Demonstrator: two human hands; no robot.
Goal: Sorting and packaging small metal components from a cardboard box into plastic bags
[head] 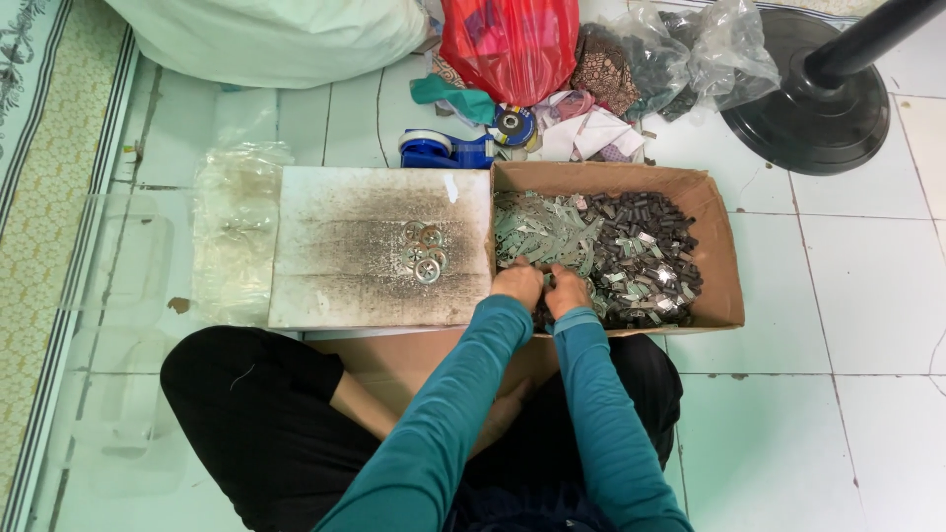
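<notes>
Both my left hand [519,283] and right hand [567,289] are dug into the cardboard box [717,246] of small metal parts [631,246]. Fingers are buried, so can't tell what I'm pinching. Washers [424,251] sit on the board [335,246] beside it.

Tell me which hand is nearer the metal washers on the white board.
Left. The left hand is in the cardboard box just right of the washers and the white board; the right hand lies farther right, beside it.

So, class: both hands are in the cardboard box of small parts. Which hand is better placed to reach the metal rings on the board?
Probably the left hand: it sits at the box's left wall, beside the white board bearing the rings. The right hand lies farther away.
</notes>
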